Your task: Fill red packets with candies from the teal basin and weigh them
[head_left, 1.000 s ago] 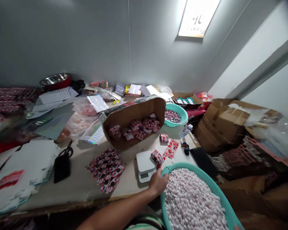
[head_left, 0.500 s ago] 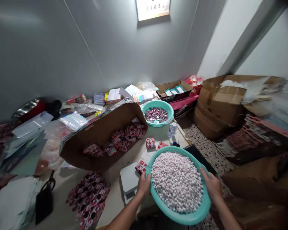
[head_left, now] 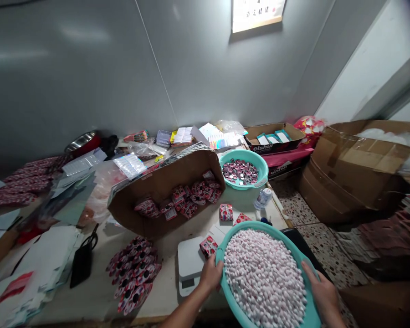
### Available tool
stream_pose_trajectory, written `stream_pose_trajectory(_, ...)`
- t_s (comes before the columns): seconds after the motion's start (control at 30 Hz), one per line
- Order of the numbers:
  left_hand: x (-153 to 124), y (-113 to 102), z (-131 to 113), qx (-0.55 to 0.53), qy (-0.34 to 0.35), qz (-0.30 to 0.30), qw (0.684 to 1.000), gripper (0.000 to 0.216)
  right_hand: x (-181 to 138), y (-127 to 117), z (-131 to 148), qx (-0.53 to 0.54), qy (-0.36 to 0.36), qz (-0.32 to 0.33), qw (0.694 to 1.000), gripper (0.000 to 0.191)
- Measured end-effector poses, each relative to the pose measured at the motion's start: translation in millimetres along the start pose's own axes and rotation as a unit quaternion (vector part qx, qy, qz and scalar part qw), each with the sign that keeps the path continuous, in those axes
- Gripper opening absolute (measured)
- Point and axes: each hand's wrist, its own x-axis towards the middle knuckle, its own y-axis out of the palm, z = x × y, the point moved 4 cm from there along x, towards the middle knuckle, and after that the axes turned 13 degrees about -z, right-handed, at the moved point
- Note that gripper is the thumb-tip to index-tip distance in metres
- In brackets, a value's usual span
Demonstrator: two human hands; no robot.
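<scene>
Between my two hands is a teal basin (head_left: 259, 225) heaped with small whitish-pink pellets (head_left: 264, 278). My left hand (head_left: 212, 274) grips its left rim, fingers partly hidden underneath. On the opposite side my right hand (head_left: 320, 290) is closed around the handle part of the rim. The basin hangs at the table's front right edge. Close to my left hand lie a white scale (head_left: 188, 255) and a red printed packet (head_left: 208, 246). Beyond the basin another red packet (head_left: 226, 212) rests on the table.
A cardboard box (head_left: 133, 200) lies on its side with printed packets inside. Behind is a second teal basin (head_left: 263, 164) of small round pieces, beside a clear bottle (head_left: 263, 199). Dark-centred packets (head_left: 136, 273) are piled at front left. Large cartons (head_left: 348, 177) stand on the floor at right.
The view has swung left, so the table and wall things sit further right in it. Both hands still hold the pellet basin, which appears slightly lower and further right.
</scene>
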Motion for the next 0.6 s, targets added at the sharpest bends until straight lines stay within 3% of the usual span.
stream_pose_trajectory(0.1, 6.4, -0.9, -3.3, 0.006, 0.039, -0.013, 0.999, 0.027, 2.4, 5.5, 0.7, -0.014, -0.01, -0.012, 1.0, 0.072)
stream_pose_trajectory(0.27, 17.1, -5.8, -5.0, 0.005, 0.041, -0.041, 0.998, 0.03, -0.9, 19.3, 11.8, -0.008, -0.039, -0.016, 0.999, 0.073)
stream_pose_trajectory(0.43, 13.7, -8.4, -4.2, 0.01, 0.059, -0.026, 0.998, 0.029, -2.5, 23.7, 16.7, 0.012, -0.061, -0.003, 0.998, 0.071)
stream_pose_trajectory(0.53, 8.9, -15.5, -0.5, 0.059, 0.08, -0.015, 0.995, 0.029, 3.4, 23.0, 13.0, -0.013, -0.064, 0.011, 0.998, 0.068)
stream_pose_trajectory(0.6, 7.4, -27.8, 0.9, 0.114, 0.118, -0.054, 0.985, 0.033, 7.8, 21.8, 10.6, -0.05, -0.076, 0.031, 0.995, 0.066)
